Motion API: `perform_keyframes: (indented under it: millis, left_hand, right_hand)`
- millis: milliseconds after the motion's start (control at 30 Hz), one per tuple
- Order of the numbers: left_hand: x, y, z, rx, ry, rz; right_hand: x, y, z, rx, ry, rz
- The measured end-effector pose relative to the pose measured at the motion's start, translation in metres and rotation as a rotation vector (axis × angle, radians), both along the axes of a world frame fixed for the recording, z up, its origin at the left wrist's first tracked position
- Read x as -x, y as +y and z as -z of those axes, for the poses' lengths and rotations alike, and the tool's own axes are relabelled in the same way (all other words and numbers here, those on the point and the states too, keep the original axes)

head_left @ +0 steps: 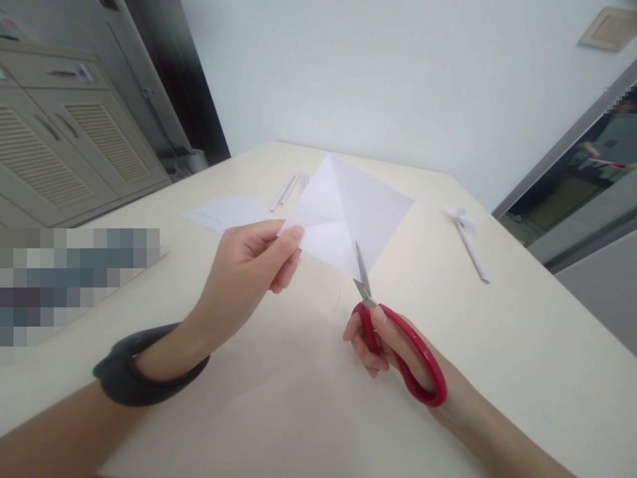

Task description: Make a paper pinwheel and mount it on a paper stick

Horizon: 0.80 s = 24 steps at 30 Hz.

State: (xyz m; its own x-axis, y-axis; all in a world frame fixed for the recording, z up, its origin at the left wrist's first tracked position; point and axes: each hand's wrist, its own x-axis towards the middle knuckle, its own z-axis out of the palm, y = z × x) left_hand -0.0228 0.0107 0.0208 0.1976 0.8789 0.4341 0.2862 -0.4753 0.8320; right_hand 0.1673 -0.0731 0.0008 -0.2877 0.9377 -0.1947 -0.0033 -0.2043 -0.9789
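Nearest us: our left hand (249, 265), a dark band (149, 372) on its wrist, its grip pinched on the left corner of a creased white paper square (348, 212) held above the worktop (522, 345). At 4 o'clock from it, our right hand (383, 345) has its grip closed through the loops of red-handled scissors (398, 338), whose blades enter the paper's lower corner, pointing toward 12 o'clock along a fold.

Risk, as we judge it: held by one corner only, the sheet may sag or twist, so the cut could wander off the crease or tear.

Further out on the worktop: a flat paper piece (229, 214) at 10 o'clock of the sheet, thin paper strips (288, 189) at 11 o'clock, and a finished paper pinwheel on a stick (468, 236) at 3 o'clock, well apart.
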Motion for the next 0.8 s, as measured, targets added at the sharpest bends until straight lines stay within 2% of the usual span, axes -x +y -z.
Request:
perform_keyframes:
  millis: [800]
  left_hand:
    - [-0.0003,0.0011,0.0001,-0.031,0.041,-0.015]
  right_hand:
    - [-0.0026,-0.0018,0.0035,0.022,0.018,-0.007]
